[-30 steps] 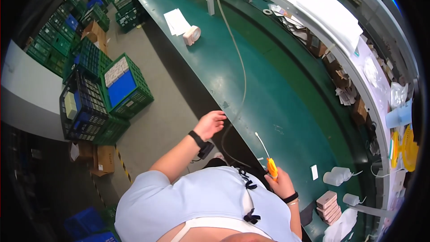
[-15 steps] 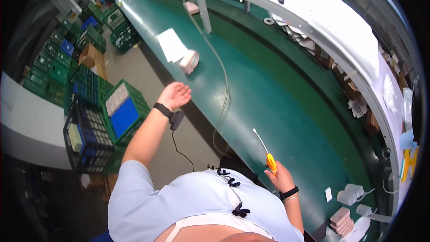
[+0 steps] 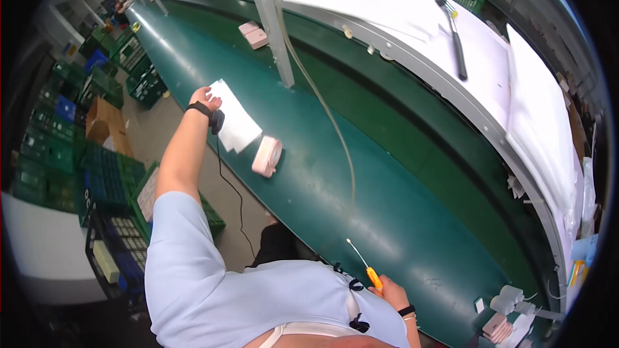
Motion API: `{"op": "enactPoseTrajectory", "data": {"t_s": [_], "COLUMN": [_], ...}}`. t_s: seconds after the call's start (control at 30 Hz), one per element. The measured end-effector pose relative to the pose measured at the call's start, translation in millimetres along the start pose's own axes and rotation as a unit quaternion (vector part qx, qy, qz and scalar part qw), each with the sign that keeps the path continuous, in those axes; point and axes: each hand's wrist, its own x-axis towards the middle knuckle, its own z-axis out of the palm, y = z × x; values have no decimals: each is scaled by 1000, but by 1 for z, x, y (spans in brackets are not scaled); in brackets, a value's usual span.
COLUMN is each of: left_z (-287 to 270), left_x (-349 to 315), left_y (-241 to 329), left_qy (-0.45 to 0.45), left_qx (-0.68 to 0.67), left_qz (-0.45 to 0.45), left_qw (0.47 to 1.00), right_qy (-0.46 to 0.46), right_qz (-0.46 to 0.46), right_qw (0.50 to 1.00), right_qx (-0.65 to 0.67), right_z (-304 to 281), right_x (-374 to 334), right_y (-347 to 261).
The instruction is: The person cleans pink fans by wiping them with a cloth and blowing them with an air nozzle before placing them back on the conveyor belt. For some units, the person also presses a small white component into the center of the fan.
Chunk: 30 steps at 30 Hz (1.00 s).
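Observation:
My right hand, low on the right, is closed round the yellow handle of a screwdriver. Its thin metal shaft points up and to the left over the green bench. At the bench's left edge my left hand is at the far corner of some white sheets of paper. Its fingers are slightly bent and apart, over or against the paper edge; whether they touch it I cannot tell. Just nearer than the sheets lies a pale pink, rounded block-like thing.
A grey post rises from the green bench, with a hose hanging beside it. Pink boxes lie behind; more pink pieces are stacked at lower right. A black-handled hammer rests on the white shelf. Green crates stand left.
My left hand has moved forward from beside the bench to the paper's far corner. My body has leaned and the view has shifted. The screwdriver stays in my right hand.

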Motion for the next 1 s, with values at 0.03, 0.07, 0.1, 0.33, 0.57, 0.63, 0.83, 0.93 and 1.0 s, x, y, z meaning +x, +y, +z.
{"op": "enactPoseTrajectory", "data": {"t_s": [0.03,0.07,0.1,0.33,0.57,0.63,0.83,0.93,1.0], "left_z": [12,28,44,160,242,253,242,243,207], "left_x": [29,60,88,263,324,343,423,395,346], "left_y": [7,7,1,-37,-89,-99,-95,-104,-93], "left_qy": [6,2,-5,-76,-71,-65,-91,-127,-177], "left_qx": [5,12,33,22,7,18,-85,-40,115], "left_qz": [6,-2,3,-79,-85,-102,-17,-53,-82], "left_qw": [1000,1000,999,994,994,993,992,990,974], "right_qy": [3,21,39,44,6,9,31,63,93], "right_qz": [8,43,79,264,392,400,447,385,309], "right_qw": [1000,999,996,963,911,908,880,917,946], "right_qx": [2,4,5,22,128,126,155,79,20], "right_z": [0,3,10,86,146,159,120,81,55], "right_x": [7,15,22,69,94,91,121,125,128], "right_y": [-11,-22,-35,-141,-202,-207,-287,-327,-332]}}
